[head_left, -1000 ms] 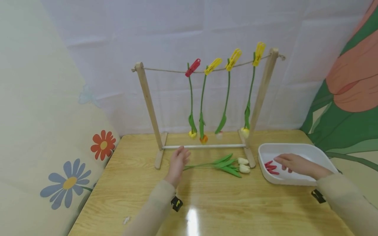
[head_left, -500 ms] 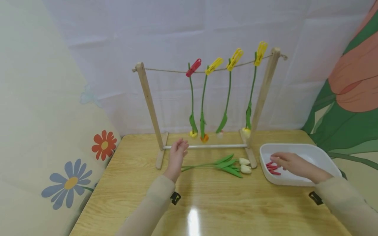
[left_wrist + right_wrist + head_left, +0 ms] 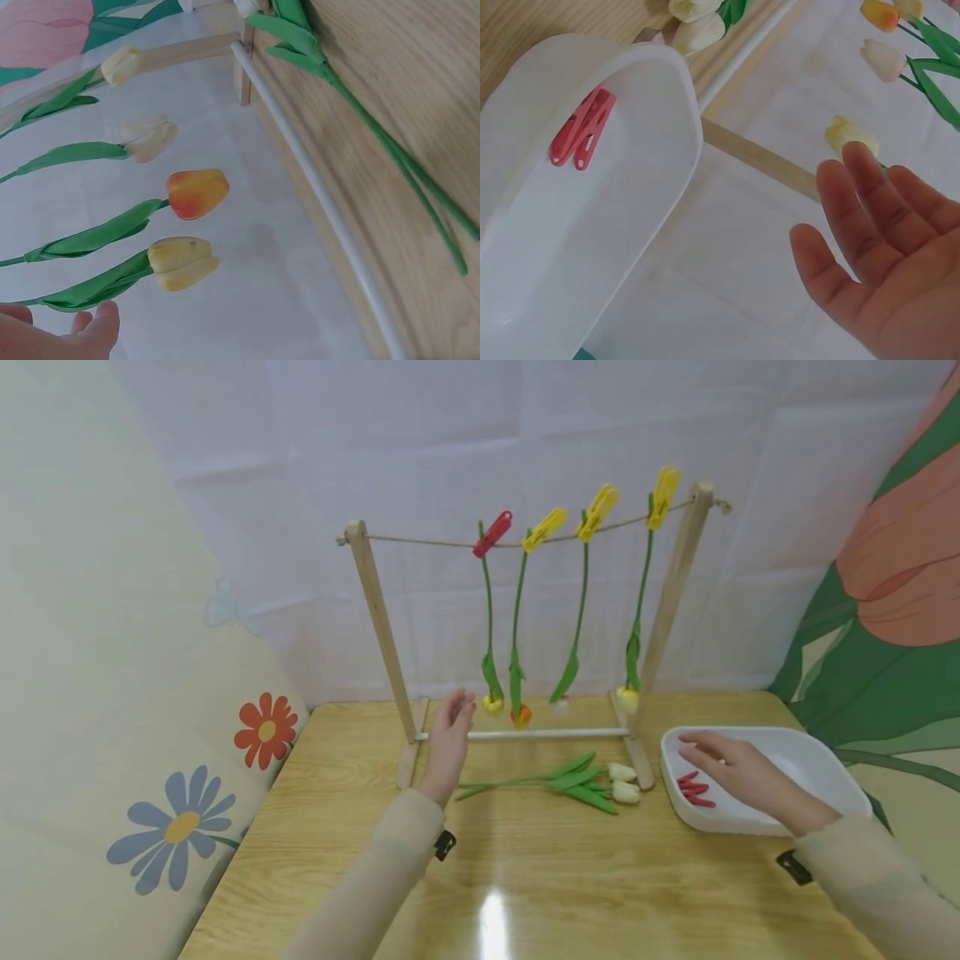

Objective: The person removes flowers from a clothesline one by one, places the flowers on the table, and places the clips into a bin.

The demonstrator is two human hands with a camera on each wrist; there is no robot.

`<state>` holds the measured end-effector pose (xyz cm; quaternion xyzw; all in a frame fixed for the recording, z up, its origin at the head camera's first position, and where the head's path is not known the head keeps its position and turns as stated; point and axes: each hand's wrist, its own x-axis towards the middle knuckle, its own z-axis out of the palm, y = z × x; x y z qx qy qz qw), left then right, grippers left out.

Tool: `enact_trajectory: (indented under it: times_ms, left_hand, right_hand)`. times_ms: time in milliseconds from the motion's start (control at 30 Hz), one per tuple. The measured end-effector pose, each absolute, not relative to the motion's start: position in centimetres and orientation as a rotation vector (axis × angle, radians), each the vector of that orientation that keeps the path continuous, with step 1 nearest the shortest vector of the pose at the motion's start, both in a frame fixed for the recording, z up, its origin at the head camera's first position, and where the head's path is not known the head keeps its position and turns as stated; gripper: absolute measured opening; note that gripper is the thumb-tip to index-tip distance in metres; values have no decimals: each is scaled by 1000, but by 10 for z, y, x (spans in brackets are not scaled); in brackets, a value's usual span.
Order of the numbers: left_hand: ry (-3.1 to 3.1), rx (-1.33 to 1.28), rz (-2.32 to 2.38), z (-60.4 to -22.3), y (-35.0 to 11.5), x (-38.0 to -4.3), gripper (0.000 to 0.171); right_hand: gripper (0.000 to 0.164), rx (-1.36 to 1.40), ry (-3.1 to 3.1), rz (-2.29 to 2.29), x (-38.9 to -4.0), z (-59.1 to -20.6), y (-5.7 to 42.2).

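My left hand point(image 3: 450, 745) is raised over the table with relaxed fingers, holding nothing. In the head view it is left of the hanging tulips, close to the cut ends of two white tulips point(image 3: 573, 781) that lie on the table. My right hand point(image 3: 738, 770), palm turned inward and fingers loosely extended, hovers above the white basin point(image 3: 795, 745). Red clothespins point(image 3: 583, 129) lie together inside the basin at its left end, apart from the hand. On the rope, a red clothespin point(image 3: 492, 534) and several yellow clothespins point(image 3: 597, 512) hold tulips upside down, among them an orange tulip point(image 3: 198, 193).
A wooden frame point(image 3: 384, 631) carries the rope between two posts, with a white rod point(image 3: 540, 734) low across it. White cloth point(image 3: 315, 460) hangs behind. Painted flowers mark the side walls. The wooden table point(image 3: 360, 893) reaches toward me.
My left hand has risen slightly and moved away from the stems of the lying tulips. The right hand has lifted a little over the basin. The hanging tulips stay put.
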<state>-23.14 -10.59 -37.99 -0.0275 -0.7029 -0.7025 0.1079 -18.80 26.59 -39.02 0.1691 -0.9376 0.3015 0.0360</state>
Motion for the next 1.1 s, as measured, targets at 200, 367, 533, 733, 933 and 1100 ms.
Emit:
enact_trajectory:
  times_ms: [200,367,533,733,933,1100]
  left_hand:
    - [-2101,-126,-2028,-368,-105,-233,43]
    - [-2113,-177,-1958,-357,-105,-236,44]
    - [-2119,-222,-1893,-341,-104,-240,45]
    - [-2120,-313,-1867,-328,-102,-243,46]
    - [-2105,-346,-1851,-318,-95,-248,47]
    - [-2114,-352,-1844,-312,-89,-254,48]
  right_hand:
    - [42,514,-2853,918,-187,-385,257]
    - [41,518,-2851,918,-186,-384,253]
    - [40,528,-2844,921,-184,-383,251]
    - [39,557,-2820,927,-183,-383,248]
    - [39,569,-2824,937,-182,-382,247]
    - [39,575,-2824,926,-182,-379,244]
